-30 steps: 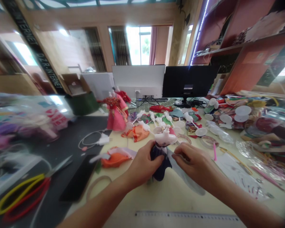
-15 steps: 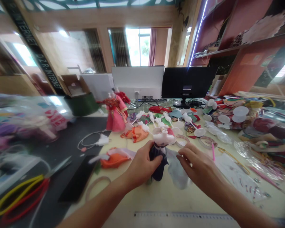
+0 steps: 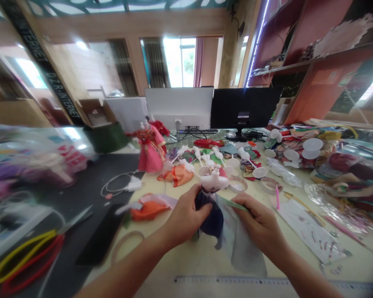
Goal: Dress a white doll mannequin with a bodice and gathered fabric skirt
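In the middle of the head view a small white doll mannequin (image 3: 214,182) stands upright, its armless shoulders and neck showing. Dark blue cloth (image 3: 211,221) covers its front below the chest. My left hand (image 3: 191,211) is closed around the mannequin's waist, thumb pressed on the dark cloth. On the other side, my right hand (image 3: 255,213) pinches the green upper edge of a pale, thin fabric (image 3: 240,242). That fabric hangs from the mannequin's side down toward the table. Whatever lies under the left palm is hidden.
Behind the hands lie several white mannequins (image 3: 207,159) and an orange garment (image 3: 178,174). Dressed mannequins (image 3: 149,153) stand farther back left. Scissors (image 3: 34,258) and a black phone (image 3: 101,234) lie left. A ruler (image 3: 261,282) lies near the front edge; a pink pen (image 3: 277,196) is right.
My right hand has drawn the pale fabric outward to the right, so it is spread wider and hangs lower. More dark blue cloth shows. My left hand has stayed in place.
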Demonstrator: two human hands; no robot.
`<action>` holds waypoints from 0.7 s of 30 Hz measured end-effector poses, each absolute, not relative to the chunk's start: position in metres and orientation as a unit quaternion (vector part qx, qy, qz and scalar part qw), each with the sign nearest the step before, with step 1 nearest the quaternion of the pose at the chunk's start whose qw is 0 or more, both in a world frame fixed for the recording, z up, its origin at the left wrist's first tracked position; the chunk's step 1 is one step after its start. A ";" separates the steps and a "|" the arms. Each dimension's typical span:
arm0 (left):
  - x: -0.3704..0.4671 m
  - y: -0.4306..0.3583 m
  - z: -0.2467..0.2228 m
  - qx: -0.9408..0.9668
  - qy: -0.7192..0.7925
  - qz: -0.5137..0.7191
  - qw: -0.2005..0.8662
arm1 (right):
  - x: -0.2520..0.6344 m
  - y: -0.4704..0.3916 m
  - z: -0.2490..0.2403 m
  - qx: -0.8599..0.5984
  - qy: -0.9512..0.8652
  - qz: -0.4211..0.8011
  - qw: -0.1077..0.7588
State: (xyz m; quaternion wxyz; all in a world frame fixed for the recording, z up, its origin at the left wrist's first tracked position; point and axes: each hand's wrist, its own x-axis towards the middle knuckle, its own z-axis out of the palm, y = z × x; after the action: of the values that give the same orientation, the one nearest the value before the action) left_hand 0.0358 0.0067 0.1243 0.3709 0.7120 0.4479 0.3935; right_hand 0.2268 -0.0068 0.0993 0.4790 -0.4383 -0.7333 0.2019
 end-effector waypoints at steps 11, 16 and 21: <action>0.038 0.007 0.124 0.709 0.441 0.402 0.377 | 0.234 -0.009 0.110 -0.440 -0.502 0.603 0.437; 0.038 0.008 0.124 0.712 0.448 0.394 0.370 | 0.233 -0.011 0.112 -0.444 -0.390 0.680 0.434; 0.039 0.007 0.125 0.713 0.454 0.386 0.370 | 0.228 -0.015 0.108 -0.468 -0.403 0.641 0.457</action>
State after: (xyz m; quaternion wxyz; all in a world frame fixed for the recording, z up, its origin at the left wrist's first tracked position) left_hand 0.0390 0.0073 0.1246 0.3696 0.7130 0.4540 0.3858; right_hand 0.2281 -0.0146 0.1081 0.4570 -0.4676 -0.4026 0.6406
